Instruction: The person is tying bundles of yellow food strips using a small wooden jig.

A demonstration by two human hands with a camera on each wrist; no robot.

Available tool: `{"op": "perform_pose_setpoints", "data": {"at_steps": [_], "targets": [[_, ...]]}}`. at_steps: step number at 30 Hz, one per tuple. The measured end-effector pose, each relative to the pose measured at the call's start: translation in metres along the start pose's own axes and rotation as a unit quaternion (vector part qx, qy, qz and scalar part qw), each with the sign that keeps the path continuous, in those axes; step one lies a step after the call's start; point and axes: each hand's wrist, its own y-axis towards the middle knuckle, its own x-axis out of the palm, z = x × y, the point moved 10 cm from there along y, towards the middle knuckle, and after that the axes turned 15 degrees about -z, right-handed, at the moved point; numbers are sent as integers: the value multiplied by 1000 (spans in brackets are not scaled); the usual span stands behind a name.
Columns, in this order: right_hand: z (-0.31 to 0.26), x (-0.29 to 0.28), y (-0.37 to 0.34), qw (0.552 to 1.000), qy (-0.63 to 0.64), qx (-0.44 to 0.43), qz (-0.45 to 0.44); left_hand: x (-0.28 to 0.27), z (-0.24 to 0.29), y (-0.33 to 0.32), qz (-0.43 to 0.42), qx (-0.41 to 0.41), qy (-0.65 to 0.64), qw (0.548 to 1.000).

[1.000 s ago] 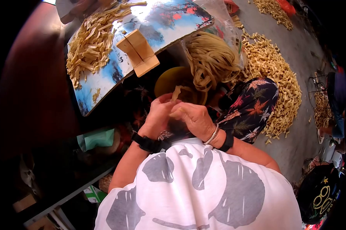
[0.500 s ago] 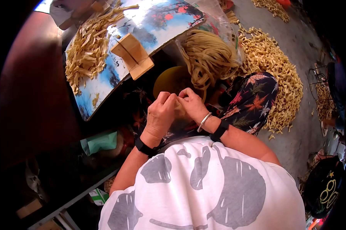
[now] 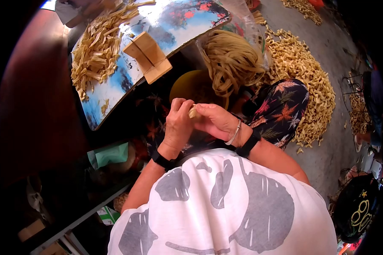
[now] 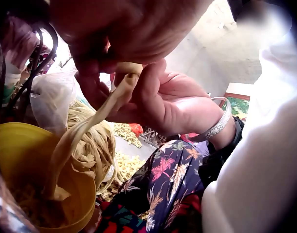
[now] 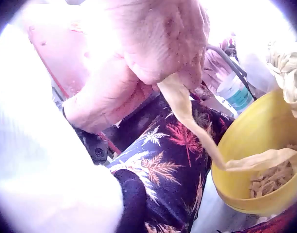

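Note:
In the head view my left hand [image 3: 178, 123] and right hand [image 3: 219, 121] meet above the lap, both pinching a pale tan, flat, soft strip [image 3: 193, 111] that looks like tofu skin. The left wrist view has the strip [image 4: 85, 124] looped at the fingertips, its tail hanging into a yellow bucket [image 4: 85, 206]. In that view the right thumb and fingers press against the loop; the left fingers partly hide it. From the right wrist, the tail [image 5: 187, 114] bends over the rim of the bucket [image 5: 236, 191], where short pieces [image 5: 272, 179] lie inside.
A bundle of long strips [image 3: 229, 55] sits in a clear plastic bag beyond the bucket. On the painted table [image 3: 161, 36] are a slotted wooden stand [image 3: 149, 57] and a heap of short strips [image 3: 96, 55]. Many knotted pieces [image 3: 310, 97] cover the floor at right.
Both hands first worked close together with a strip end poking up. They then drew tight at the fingertips; now the right hand has turned, its palm showing more, with a folded strip between them.

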Motion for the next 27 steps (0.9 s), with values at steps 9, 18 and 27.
{"op": "perform_pose_setpoints", "data": {"at_steps": [9,18,27], "targets": [[-52,18,-9,867,-472,-17,159,7,-32,-10,-20,-104,-250,962],[-79,79,-33,555,-806,-144,149,13,-84,-20,-10,-218,-555,803],[-72,93,-23,515,-817,-224,133,36,-57,-23,-24,-198,-688,698]]}}
